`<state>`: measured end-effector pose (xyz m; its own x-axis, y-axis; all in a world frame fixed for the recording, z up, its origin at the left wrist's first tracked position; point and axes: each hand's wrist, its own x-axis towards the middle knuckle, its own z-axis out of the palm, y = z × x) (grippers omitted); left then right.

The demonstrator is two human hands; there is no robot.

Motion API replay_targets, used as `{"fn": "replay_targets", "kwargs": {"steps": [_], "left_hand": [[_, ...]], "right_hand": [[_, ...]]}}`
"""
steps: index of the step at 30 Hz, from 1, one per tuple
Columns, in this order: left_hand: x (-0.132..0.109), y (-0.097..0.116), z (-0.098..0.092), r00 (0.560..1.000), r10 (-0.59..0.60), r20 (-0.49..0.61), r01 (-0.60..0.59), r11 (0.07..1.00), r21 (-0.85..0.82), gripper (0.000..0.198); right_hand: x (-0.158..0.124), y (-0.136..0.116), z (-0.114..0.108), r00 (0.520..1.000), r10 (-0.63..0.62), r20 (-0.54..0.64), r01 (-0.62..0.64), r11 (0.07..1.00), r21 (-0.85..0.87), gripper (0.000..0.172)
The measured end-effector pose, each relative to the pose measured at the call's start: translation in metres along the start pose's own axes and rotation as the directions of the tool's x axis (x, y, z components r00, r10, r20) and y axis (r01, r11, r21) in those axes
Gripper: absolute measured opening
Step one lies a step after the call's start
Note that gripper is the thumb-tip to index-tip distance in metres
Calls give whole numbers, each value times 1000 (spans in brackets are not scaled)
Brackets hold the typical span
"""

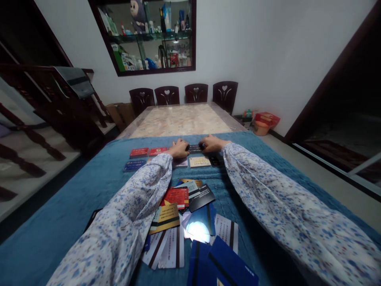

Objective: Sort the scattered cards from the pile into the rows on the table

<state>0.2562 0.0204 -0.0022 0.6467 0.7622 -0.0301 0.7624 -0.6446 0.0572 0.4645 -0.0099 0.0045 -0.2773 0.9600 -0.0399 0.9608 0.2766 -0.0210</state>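
Note:
At the far edge of the blue cloth, a black card (195,149) with pale print lies between my two hands. My left hand (179,148) has its fingers curled against the card's left end, and my right hand (212,143) closes on the right end. Red cards (139,152) lie left of my left hand in the same row. Nearer me is a second row with a blue card (134,165), a cream card (200,161) and a dark card (216,161). My left hand and sleeve partly cover other cards in these rows.
A loose, overlapping heap of cards lies between my forearms, including a gold card (166,216), a red card (175,197) and blue cards (232,262). The blue cloth (89,186) covers the near part of the stone-topped table (181,119). Several chairs (196,93) stand behind it.

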Motion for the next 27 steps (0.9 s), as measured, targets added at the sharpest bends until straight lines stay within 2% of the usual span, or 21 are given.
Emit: {"fn": "replay_targets", "kwargs": {"steps": [13,19,21,25,27], "left_hand": [[1,1,0,999,28,23,-30,997,75,38],[-2,-1,0,999,45,6,-45,994,104,39],[-2,-3,0,999,48,-11,-46,993,107,42],[-5,-7,0,994,79,-79,-74,994,75,46],[-9,-9,0,985,110,-135,-104,993,50,45]], "right_hand": [[-4,-9,-7,998,-40,49,45,994,-104,46],[-4,-8,-6,997,-58,40,64,985,-162,40],[-4,-6,-5,998,-56,27,59,985,-160,43],[-6,-1,-4,997,-55,-49,49,992,-117,59],[-8,1,-5,991,-90,-98,81,993,-87,58]]}}
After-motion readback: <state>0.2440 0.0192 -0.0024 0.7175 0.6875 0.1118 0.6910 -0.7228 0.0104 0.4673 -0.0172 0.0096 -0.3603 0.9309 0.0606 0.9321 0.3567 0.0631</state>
